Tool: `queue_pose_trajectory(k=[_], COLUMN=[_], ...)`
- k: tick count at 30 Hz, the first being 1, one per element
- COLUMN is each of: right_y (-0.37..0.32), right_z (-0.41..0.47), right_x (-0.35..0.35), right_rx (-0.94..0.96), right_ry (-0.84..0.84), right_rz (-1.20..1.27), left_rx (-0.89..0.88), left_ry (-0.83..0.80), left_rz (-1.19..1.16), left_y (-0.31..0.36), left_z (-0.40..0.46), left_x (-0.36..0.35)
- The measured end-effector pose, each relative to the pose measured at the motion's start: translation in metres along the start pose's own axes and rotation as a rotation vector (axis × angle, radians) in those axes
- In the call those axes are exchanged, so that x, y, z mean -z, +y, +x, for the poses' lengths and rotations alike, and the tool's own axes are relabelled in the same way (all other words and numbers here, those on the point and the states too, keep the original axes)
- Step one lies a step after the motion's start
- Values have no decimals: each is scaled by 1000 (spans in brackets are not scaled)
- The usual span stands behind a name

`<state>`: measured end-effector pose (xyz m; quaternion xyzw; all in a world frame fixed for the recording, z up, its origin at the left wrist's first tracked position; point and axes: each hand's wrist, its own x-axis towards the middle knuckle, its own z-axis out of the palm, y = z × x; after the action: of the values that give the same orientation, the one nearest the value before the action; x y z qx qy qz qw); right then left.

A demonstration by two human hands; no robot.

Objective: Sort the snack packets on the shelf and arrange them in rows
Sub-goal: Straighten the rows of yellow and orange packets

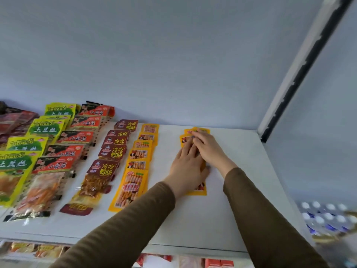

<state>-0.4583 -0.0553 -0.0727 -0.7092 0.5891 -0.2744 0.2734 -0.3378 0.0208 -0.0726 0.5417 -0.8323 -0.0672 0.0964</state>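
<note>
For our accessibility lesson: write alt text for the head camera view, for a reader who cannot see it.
Both hands, left hand and right hand, press flat on a row of yellow packets on a white shelf. To their left lie four sorted rows: yellow, dark red, red-orange and green packets.

Both hands [195, 157] cover most of the orange packets [199, 190]; the bottles [324, 215] are blurred.

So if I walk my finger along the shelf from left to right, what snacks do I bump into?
Green-and-yellow packets → red-and-black packets → dark red packets → orange-yellow packets → the row of yellow packets under the hands, with the left hand and right hand pressing flat on it.
</note>
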Motion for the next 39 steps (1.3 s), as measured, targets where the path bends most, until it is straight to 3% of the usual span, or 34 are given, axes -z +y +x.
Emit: queue_pose_trajectory(k=[7, 14, 18, 20, 22, 26, 31, 35, 39], right_y=[-52, -55, -41, -38, -36, -33, -26, -24, -23], right_z=[10, 32, 36, 36, 36, 37, 38, 37, 34], right_x=[-59, -44, -29, -25, -28, -33, -28, -29, -33], right_rx=[-2, -24, -36, -3, 29, 30, -25, -8, -12], right_ry=[-71, -48, 65, 135, 101, -6, 44, 115, 86], right_rz=[19, 100, 292, 235, 138, -8, 193, 192, 168], left_rx=[74, 82, 158, 268, 329, 232, 185, 252, 269], left_ry=[-75, -158, 10, 95, 63, -92, -95, 33, -91], left_rz=[89, -34, -118, -46, 28, 70, 6, -47, 5], left_y=[-52, -41, -47, -55, -60, -54, -52, -63, -77], left_z=[-44, -55, -60, -49, -35, -22, -27, -10, 14], left_x=[22, 23, 22, 29, 36, 33, 31, 43, 44])
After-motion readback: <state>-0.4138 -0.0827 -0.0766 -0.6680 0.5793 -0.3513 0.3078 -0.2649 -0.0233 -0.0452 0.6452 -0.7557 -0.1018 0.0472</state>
